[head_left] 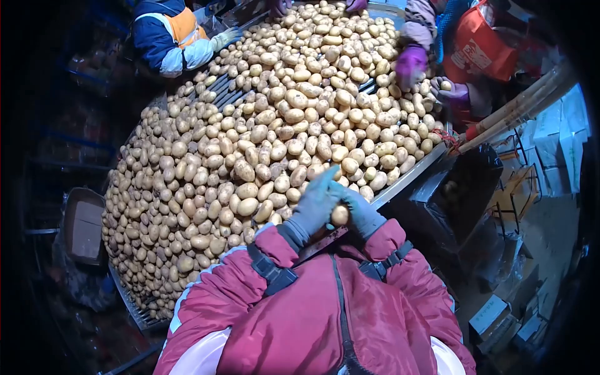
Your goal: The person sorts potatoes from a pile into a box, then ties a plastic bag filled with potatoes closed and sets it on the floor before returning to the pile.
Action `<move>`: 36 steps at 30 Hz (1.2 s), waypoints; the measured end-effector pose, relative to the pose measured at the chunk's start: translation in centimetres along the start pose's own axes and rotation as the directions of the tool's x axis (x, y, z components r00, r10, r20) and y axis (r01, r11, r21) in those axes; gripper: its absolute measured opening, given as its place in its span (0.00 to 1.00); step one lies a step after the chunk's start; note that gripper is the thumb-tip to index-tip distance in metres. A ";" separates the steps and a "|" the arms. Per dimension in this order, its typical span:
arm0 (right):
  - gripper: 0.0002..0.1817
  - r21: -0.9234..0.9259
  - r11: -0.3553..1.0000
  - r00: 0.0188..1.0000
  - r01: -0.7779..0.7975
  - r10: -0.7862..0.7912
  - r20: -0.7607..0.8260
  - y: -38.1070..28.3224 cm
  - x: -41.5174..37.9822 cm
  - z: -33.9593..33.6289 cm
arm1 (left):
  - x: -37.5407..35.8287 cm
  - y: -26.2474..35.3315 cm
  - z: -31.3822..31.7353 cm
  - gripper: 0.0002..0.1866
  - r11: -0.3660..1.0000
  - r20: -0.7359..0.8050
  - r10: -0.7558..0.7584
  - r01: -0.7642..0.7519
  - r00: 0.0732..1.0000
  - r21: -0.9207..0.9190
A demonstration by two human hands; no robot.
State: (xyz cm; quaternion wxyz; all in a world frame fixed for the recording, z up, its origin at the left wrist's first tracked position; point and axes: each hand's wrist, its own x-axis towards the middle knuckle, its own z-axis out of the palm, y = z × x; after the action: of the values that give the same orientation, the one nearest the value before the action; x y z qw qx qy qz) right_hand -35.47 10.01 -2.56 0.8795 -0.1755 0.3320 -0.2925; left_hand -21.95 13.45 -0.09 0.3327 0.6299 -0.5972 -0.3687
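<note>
Table [412,177] under heaped potatoes [247,172], right hand [358,209] around one potato [339,215], left hand [314,205] alongside, grip unclear

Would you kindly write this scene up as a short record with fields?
Hands: left hand and right hand, gloved and close together
Between them: one potato; which hand grips it is unclear
Pile: potatoes heaped on a table, bars showing through
Co-workers: purple glove, upper right; pale glove, upper left
Around: red bag, upper right; bin, left
</note>
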 end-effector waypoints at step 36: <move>0.20 -0.179 0.979 0.988 0.100 -0.075 0.137 -7.5 10.1 3.6 | 9.4 -0.4 -8.7 0.42 0.987 0.127 0.069 -0.086 0.989 0.136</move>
State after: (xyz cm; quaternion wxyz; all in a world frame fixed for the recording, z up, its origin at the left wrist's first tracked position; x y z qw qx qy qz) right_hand -29.82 -1.74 -1.03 0.8653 -0.2896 0.2917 -0.2868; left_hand -14.14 3.95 3.29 0.2643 0.6043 -0.6651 -0.3500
